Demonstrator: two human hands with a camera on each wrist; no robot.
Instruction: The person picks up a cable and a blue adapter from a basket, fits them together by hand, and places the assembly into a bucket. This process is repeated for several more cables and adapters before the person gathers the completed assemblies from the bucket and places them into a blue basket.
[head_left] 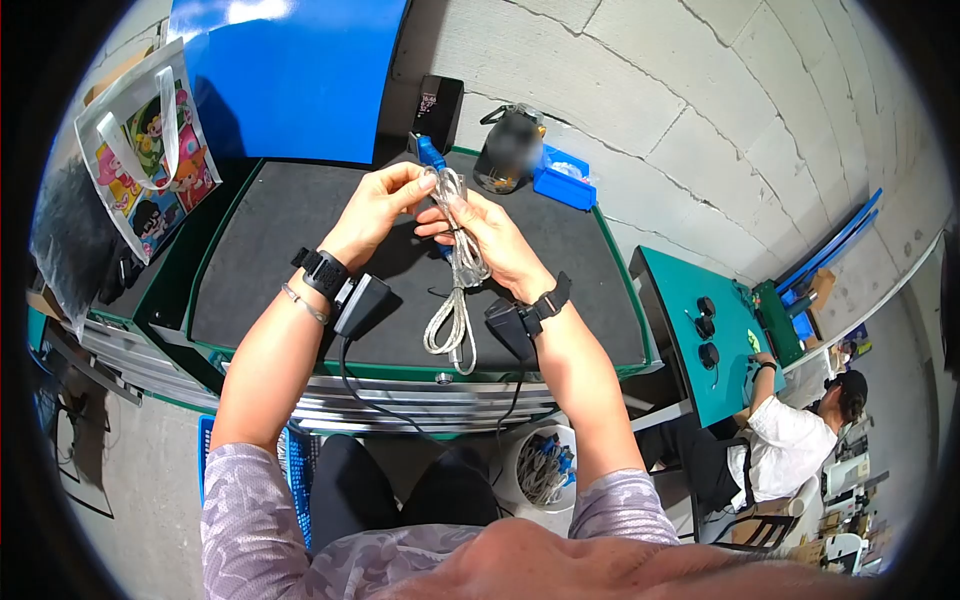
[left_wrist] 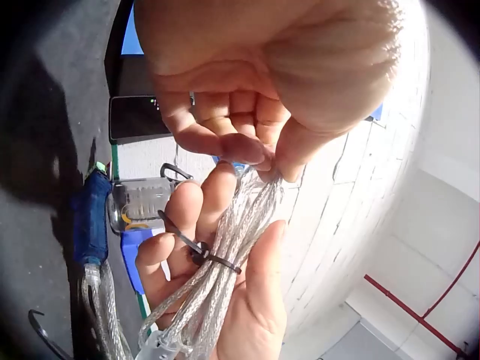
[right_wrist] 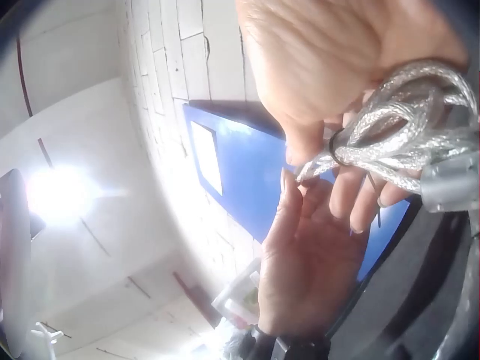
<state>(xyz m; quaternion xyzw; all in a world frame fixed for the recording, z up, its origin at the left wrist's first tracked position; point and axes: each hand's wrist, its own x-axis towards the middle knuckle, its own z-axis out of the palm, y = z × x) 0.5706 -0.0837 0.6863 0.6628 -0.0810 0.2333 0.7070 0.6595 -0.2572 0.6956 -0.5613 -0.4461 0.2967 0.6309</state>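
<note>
Pinching far end of clear cable (head_left: 466, 262) bundle with left hand (head_left: 375, 210), gripping its tied middle in right hand (head_left: 502, 242), above black mat (head_left: 275, 240), blue tray (head_left: 566, 190) far right.

- The cable (left_wrist: 244, 225) had a shiny, silvery metallic braid under clear, glossy plastic.
- The tie (left_wrist: 223, 264) around it looked like smooth black plastic.
- The surface (head_left: 265, 215) was dark and matt.
- The drawers (head_left: 455, 397) below looked like bare, satiny metal.
- The blue panel (head_left: 290, 90) was smooth and glossy, throwing back light.
- The wall (head_left: 640, 85) was rough, mostly matt block.
- The sleeve (head_left: 250, 500) was matt, patterned cloth.
</note>
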